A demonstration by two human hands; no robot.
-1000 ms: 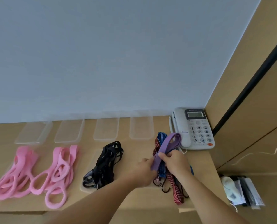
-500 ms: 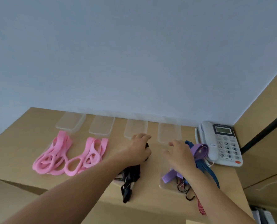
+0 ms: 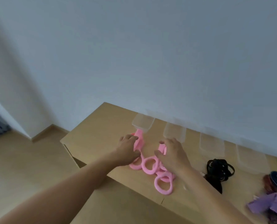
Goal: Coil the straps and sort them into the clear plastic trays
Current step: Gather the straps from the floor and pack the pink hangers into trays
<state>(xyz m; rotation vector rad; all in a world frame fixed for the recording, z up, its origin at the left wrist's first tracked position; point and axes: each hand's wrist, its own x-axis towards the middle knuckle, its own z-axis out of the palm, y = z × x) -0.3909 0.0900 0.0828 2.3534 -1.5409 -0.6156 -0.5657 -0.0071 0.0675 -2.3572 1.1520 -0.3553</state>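
Two piles of pink looped straps lie on the wooden desk (image 3: 92,133) near its left end. My left hand (image 3: 128,151) curls its fingers and thumb round the left pink pile (image 3: 140,140). My right hand (image 3: 173,154) hovers spread over the right pink pile (image 3: 149,165), fingertips touching it. Four clear plastic trays stand along the wall: the first tray (image 3: 143,123), the second tray (image 3: 174,132), the third tray (image 3: 212,143) and the fourth tray (image 3: 250,159).
A bundle of black straps (image 3: 218,170) lies right of my right arm. Farther right are a blue and red bungee cord (image 3: 275,180) and a purple strap (image 3: 266,206). The desk's left edge drops to the wooden floor (image 3: 21,159).
My view swung left. Both hands left the purple strap and black straps and moved left onto the pink straps; the purple strap now lies at the right.
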